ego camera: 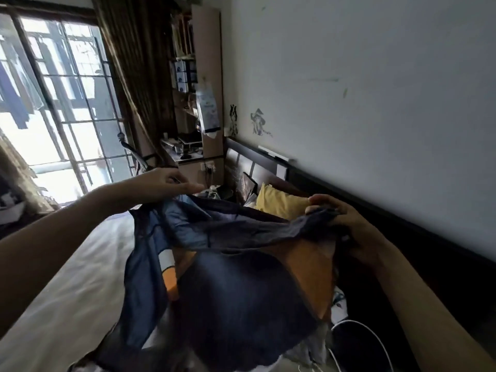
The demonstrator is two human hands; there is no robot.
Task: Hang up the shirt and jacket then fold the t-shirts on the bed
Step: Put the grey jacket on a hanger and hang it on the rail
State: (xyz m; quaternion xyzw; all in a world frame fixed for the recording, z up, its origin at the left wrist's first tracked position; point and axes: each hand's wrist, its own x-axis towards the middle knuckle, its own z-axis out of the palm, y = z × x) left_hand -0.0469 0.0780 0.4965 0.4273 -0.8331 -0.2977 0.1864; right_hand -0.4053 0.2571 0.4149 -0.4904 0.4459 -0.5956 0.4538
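A dark navy garment [230, 291] hangs spread between both hands above the bed [67, 277]. My left hand [166, 182] pinches its upper left edge near the window side. My right hand [341, 218] grips the bunched upper right edge close to the wall. An orange garment [308, 267] lies on the bed under the navy one, partly hidden by it. Lighter blue fabric [177, 218] shows on the inside of the held garment.
A yellow pillow [279, 201] rests at the dark headboard [257, 162]. A white cable [359, 328] curls at the lower right on dark bedding. A desk and tall bookshelf [206, 76] stand beyond the bed, beside brown curtains [134, 76] and a barred window [53, 103].
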